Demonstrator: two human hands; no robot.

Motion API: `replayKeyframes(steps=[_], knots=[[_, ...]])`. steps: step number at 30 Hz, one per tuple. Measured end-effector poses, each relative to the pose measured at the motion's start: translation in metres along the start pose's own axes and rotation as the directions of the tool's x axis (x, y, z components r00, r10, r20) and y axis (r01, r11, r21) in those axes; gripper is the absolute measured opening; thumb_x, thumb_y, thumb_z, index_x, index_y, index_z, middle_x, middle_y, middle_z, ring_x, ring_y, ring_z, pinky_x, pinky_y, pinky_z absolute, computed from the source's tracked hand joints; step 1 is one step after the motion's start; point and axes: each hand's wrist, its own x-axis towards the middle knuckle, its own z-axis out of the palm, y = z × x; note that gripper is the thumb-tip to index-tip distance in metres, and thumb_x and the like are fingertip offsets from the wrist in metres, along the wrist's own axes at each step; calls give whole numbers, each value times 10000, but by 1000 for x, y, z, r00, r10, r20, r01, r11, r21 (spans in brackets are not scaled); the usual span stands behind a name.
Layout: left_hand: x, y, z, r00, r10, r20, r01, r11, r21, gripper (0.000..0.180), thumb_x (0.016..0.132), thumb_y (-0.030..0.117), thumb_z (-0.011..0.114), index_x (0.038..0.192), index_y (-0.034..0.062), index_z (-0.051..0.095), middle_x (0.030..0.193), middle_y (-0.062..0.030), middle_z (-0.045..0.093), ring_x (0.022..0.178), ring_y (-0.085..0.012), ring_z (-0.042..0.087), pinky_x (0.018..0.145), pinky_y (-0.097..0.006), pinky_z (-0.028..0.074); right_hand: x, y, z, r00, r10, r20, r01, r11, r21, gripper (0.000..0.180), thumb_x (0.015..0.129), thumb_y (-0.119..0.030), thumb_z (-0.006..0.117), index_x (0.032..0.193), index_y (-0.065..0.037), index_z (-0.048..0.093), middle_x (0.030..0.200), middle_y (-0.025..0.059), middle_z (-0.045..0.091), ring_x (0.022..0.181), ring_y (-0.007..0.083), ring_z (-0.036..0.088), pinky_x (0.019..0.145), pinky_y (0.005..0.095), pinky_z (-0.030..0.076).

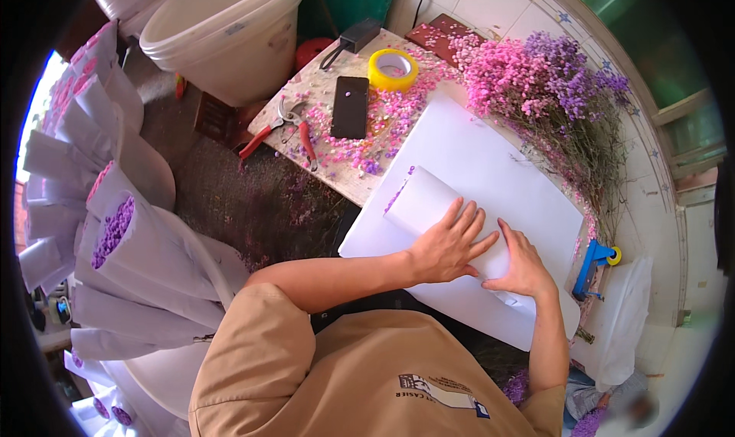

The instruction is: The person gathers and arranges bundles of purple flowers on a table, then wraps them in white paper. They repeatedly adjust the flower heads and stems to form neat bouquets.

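Observation:
A roll of white paper (426,198) lies slantwise on a stack of large white sheets (475,150). Small purple blossoms show along its far left end; what else is inside is hidden. My left hand (448,246) rests on top of the roll, its fingers stretched out and spread. At the near right end, my right hand (522,265) curves round the roll, with the thumb on the near side and the fingers on the far side. The two hands are close together, with part of the roll showing between them.
Beyond the sheets, the table holds a black phone (350,108), yellow tape roll (393,70), red-handled pruning shears (287,123) and scattered petals. Pink and purple flower bunches (536,77) lie back right, a blue tape dispenser (591,269) right. Paper-wrapped bouquets (145,230) crowd the left.

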Motion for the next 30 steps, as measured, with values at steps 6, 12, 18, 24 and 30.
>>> replayKeyframes(steps=[6,12,18,24,30], knots=[[1,-2,-2,1000,-16,10,16,1000,9,842,927,685,575,1533,114,447,1452,-253,529,1397,-442,460,1195,-653,255,1,-8,-4,1000,-3,3,3,1000,10,1330,561,-399,939,1637,-53,238,1517,245,457,1403,409,469,1160,511,394],[2,-3,-4,1000,-19,8,18,1000,8,842,918,680,594,1525,114,451,1433,-244,539,1394,-440,463,1196,-659,250,4,-10,-10,999,25,49,-28,998,57,1340,533,-344,940,1639,-49,243,1535,245,452,1429,408,456,1184,471,391],[4,-3,-5,1000,-21,21,21,1000,-17,828,915,668,609,1520,120,467,1430,-242,541,1392,-436,462,1195,-658,253,3,-4,-6,1000,-9,15,9,999,36,1334,552,-403,934,1640,-58,243,1506,245,474,1398,402,476,1160,496,397],[3,-4,-1,1000,-13,7,13,1000,-19,819,921,673,595,1517,123,485,1432,-245,541,1378,-431,466,1180,-647,278,2,3,1,999,-29,-37,31,997,65,1351,523,-412,961,1633,-63,275,1505,225,485,1394,398,480,1161,494,392],[0,-4,-2,1000,-10,-4,10,999,-32,824,929,685,567,1530,128,480,1431,-258,538,1366,-431,473,1176,-639,287,-3,6,8,995,-38,-89,48,992,114,1358,503,-420,997,1621,-62,317,1519,225,483,1420,401,462,1180,483,375]])
